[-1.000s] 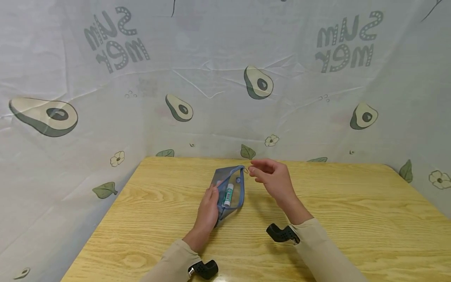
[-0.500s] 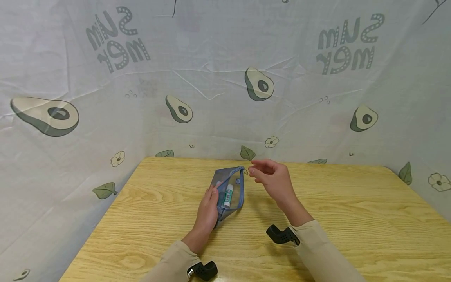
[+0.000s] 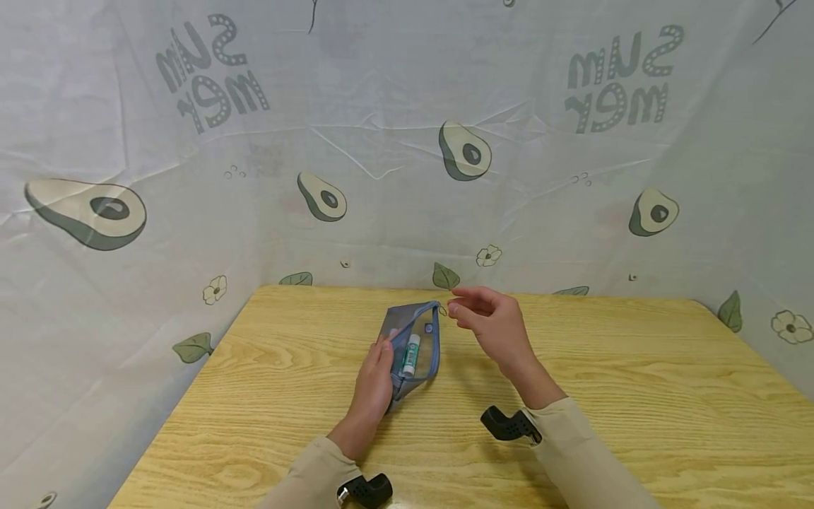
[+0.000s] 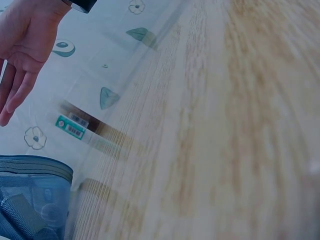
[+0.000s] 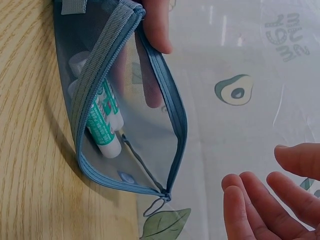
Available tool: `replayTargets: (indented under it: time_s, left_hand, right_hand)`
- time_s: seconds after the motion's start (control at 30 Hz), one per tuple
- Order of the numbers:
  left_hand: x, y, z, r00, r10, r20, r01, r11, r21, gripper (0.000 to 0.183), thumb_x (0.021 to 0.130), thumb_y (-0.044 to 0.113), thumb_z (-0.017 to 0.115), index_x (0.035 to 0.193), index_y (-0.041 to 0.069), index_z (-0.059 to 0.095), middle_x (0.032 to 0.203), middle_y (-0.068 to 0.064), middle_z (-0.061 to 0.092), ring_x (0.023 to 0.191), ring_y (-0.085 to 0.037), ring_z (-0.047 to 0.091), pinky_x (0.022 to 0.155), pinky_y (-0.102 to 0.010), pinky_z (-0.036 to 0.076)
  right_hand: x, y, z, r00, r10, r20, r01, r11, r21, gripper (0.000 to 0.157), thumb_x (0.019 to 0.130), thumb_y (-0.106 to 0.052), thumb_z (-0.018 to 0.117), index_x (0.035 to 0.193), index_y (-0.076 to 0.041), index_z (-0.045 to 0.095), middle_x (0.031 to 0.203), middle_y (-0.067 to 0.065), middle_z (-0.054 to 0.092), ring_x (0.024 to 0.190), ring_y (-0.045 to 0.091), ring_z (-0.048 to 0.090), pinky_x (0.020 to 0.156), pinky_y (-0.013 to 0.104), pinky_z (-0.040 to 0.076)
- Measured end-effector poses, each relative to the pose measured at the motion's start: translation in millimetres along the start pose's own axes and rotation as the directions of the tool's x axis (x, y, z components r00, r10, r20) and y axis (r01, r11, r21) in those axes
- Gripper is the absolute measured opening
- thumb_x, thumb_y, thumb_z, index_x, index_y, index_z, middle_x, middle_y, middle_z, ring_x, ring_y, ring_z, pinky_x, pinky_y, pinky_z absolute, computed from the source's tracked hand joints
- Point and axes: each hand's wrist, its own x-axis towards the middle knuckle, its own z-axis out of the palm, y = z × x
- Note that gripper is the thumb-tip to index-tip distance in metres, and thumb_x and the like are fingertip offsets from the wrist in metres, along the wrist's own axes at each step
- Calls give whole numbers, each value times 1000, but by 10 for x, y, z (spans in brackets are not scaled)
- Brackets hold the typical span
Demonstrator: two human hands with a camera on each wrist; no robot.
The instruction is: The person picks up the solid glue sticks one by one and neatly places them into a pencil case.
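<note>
A blue-grey mesh zipper pouch (image 3: 400, 316) stands tilted on the table, its mouth unzipped and gaping. My left hand (image 3: 372, 382) holds it by the near left side; in the right wrist view one finger lies outside the rim and others show through the mesh. Inside are two green-and-white glue sticks (image 5: 102, 130), side by side. A looped zipper pull (image 5: 155, 206) hangs at the far corner of the mouth. Just right of that corner hovers my right hand (image 3: 492, 322), fingers loosely bent, thumb and fingertips apart, touching nothing.
The wood-grain table (image 3: 636, 382) extends to both sides of the pouch. Behind it and at the left and right hangs a pale cloth (image 3: 381, 85) printed with avocados and leaves. Black wrist mounts (image 3: 509, 422) stick out from both sleeves.
</note>
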Motion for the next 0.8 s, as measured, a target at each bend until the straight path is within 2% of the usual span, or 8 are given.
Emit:
replayTargets:
  time_s: [0.2,0.37,0.53,0.8]
  left_hand:
    - [-3,-2,25,1000,-9,-8,8,1000,-9,53,118,38,29,157,11,54,176,-23,20,165,-48,5,131,-72,6]
    - [-8,-5,34,1000,6,-6,-6,1000,-4,55,118,38,29,157,7,52,176,-24,21,165,-49,5,130,-72,7]
    - [2,-5,42,1000,-10,-13,10,1000,-5,55,118,38,29,158,7,51,176,-22,22,165,-48,6,131,-71,8]
    - [7,2,44,999,-33,-11,33,999,-7,56,118,38,29,160,7,48,177,-21,20,166,-46,6,132,-69,7]
  right_hand:
    - [-12,-6,-33,1000,-6,-1,6,1000,1,34,102,-14,72,135,-4,71,122,22,76,96,8,77,88,25,64]
    - [-26,2,-49,1000,-15,-3,15,1000,-2,34,102,-13,72,134,-4,71,123,22,76,101,16,78,88,25,64]
    - [-21,12,-53,1000,-19,-3,19,1000,1,34,102,-13,73,134,-3,71,123,21,76,95,6,76,88,25,63]
    - [-9,33,-42,1000,-15,0,15,1000,6,32,101,-13,73,132,-3,72,122,21,76,105,24,77,87,22,63]
